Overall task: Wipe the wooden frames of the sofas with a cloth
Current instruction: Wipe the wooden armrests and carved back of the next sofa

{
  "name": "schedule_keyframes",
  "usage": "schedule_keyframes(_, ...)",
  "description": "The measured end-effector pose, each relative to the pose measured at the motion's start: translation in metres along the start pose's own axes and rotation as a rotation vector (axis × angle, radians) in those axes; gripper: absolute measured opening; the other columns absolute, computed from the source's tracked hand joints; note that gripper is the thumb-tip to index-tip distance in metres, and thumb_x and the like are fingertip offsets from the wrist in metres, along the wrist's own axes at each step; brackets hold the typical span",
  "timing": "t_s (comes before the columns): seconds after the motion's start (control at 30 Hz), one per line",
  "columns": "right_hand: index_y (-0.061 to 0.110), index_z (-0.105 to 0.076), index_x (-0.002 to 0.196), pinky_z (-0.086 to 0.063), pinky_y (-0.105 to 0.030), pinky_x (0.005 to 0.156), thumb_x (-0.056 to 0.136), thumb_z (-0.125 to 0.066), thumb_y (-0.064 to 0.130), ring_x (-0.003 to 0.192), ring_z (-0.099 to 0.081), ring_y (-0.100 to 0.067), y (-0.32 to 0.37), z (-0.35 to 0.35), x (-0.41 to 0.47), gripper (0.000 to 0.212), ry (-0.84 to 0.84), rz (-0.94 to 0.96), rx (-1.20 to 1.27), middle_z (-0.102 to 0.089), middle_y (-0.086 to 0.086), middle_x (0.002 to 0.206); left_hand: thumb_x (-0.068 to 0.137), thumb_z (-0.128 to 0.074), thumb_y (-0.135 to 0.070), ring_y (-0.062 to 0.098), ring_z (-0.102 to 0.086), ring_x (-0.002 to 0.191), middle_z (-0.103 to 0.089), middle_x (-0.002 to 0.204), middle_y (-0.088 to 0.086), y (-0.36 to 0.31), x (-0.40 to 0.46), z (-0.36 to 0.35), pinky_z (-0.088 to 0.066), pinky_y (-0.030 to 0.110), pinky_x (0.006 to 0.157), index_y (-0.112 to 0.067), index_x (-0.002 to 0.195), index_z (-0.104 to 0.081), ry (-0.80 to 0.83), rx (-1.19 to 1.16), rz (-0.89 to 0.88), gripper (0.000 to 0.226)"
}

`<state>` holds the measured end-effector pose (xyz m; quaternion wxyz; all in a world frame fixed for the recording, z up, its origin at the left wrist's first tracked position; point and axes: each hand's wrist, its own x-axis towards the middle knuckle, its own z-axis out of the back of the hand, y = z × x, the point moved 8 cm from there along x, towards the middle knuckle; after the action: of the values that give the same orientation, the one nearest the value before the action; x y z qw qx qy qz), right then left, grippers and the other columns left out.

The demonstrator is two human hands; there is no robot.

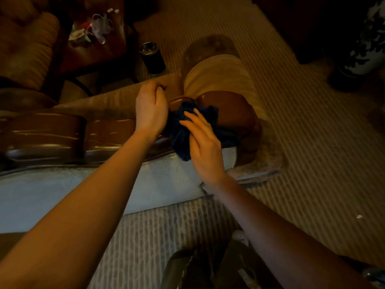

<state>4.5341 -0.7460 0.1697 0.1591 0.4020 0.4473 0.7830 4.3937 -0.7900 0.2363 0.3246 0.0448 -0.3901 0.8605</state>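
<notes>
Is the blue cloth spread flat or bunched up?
Bunched up: the blue cloth sits crumpled in folds on the wooden frame, under the right hand.

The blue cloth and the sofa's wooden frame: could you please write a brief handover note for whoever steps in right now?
Left hand: fingers curled beside the cloth at the frame's end; whether it grips the cloth cannot be told.
Right hand: fingers straight, pressing the dark blue cloth onto the wooden frame.
The cloth sits bunched at the rounded end of the arm, near the striped cushion.
Done: cannot be judged from this view; wiping is under way at this end.
Left: the long glossy frame section to the left, and the other sofas.
</notes>
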Motion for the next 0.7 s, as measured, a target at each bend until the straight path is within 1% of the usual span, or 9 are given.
schedule_keyframes(0.07,-0.003,-0.063,0.115,-0.031,-0.049,0.109,0.093,-0.044,0.001,0.130,-0.042,-0.029,0.011,-0.017,0.015,0.029,0.086,0.039,-0.092,-0.055,-0.020,0.130,0.094,-0.036,-0.019,0.032,-0.054,0.105,-0.060,0.112,0.017,0.013,0.004,0.026,-0.041,0.038,0.089,-0.005,0.111,-0.061,0.095,0.259,-0.067,0.033)
schedule_keyframes(0.13,-0.003,-0.062,0.116,-0.023,-0.029,0.111,0.091,-0.045,-0.003,0.127,-0.046,-0.033,0.023,-0.031,0.026,0.030,0.144,0.074,-0.122,-0.055,-0.020,0.130,0.096,-0.039,-0.019,0.036,-0.054,0.104,-0.058,0.113,0.020,0.036,0.010,0.060,-0.041,0.045,0.091,-0.006,0.115,-0.059,0.137,0.490,-0.090,0.031)
schedule_keyframes(0.2,-0.002,-0.059,0.121,-0.022,-0.016,0.108,0.091,-0.043,-0.001,0.128,-0.042,-0.025,0.039,-0.049,0.032,0.033,0.229,0.069,-0.031,-0.050,-0.019,0.135,0.096,-0.040,-0.021,0.037,-0.054,0.102,-0.059,0.109,0.020,0.062,0.013,0.094,-0.039,0.047,0.092,-0.005,0.113,-0.059,0.163,0.661,-0.068,0.030)
schedule_keyframes(0.33,0.005,-0.042,0.138,-0.017,-0.004,0.107,0.096,-0.045,0.004,0.135,-0.024,-0.009,0.069,-0.113,0.029,0.043,0.469,0.048,0.081,-0.028,-0.013,0.151,0.095,-0.040,-0.024,0.032,-0.055,0.095,-0.061,0.099,0.016,0.098,0.009,0.136,-0.033,0.044,0.095,-0.008,0.104,-0.060,0.172,0.822,-0.072,0.027)
schedule_keyframes(0.4,0.010,-0.035,0.142,-0.022,-0.014,0.109,0.094,-0.052,0.008,0.140,-0.022,-0.016,0.066,-0.150,0.026,0.051,0.574,0.018,0.016,-0.017,-0.010,0.155,0.093,-0.042,-0.022,0.034,-0.057,0.093,-0.063,0.097,0.017,0.103,0.011,0.147,-0.031,0.044,0.096,-0.006,0.100,-0.062,0.130,0.879,-0.121,0.026)
schedule_keyframes(0.47,0.009,-0.040,0.139,-0.029,-0.032,0.111,0.094,-0.052,0.009,0.138,-0.029,-0.024,0.057,-0.180,0.030,0.047,0.624,-0.036,-0.088,-0.021,-0.009,0.154,0.091,-0.045,-0.020,0.036,-0.058,0.094,-0.064,0.097,0.018,0.107,0.016,0.155,-0.029,0.046,0.099,-0.005,0.102,-0.062,0.094,0.904,-0.167,0.025)
schedule_keyframes(0.5,0.007,-0.043,0.137,-0.029,-0.035,0.111,0.093,-0.051,0.007,0.136,-0.032,-0.026,0.052,-0.191,0.039,0.044,0.609,-0.067,-0.111,-0.026,-0.010,0.152,0.091,-0.045,-0.019,0.036,-0.058,0.095,-0.064,0.099,0.018,0.110,0.019,0.159,-0.029,0.047,0.100,-0.005,0.103,-0.062,0.084,0.901,-0.181,0.025)
schedule_keyframes(0.6,0.002,-0.048,0.133,-0.023,-0.028,0.108,0.092,-0.048,0.001,0.134,-0.034,-0.031,0.034,-0.211,0.088,0.040,0.495,-0.132,-0.158,-0.032,-0.017,0.148,0.092,-0.043,-0.020,0.035,-0.055,0.104,-0.062,0.108,0.017,0.127,0.020,0.159,-0.028,0.047,0.101,-0.006,0.110,-0.060,0.115,0.848,-0.182,0.028)
schedule_keyframes(0.7,0.011,-0.048,0.131,-0.035,-0.039,0.098,0.094,-0.054,0.026,0.124,-0.041,-0.033,0.010,-0.225,0.130,0.041,0.413,-0.202,-0.420,-0.039,-0.015,0.139,0.094,-0.038,-0.023,0.034,-0.051,0.109,-0.058,0.114,0.017,0.136,0.026,0.152,-0.031,0.045,0.098,-0.006,0.113,-0.057,0.155,0.800,-0.136,0.032)
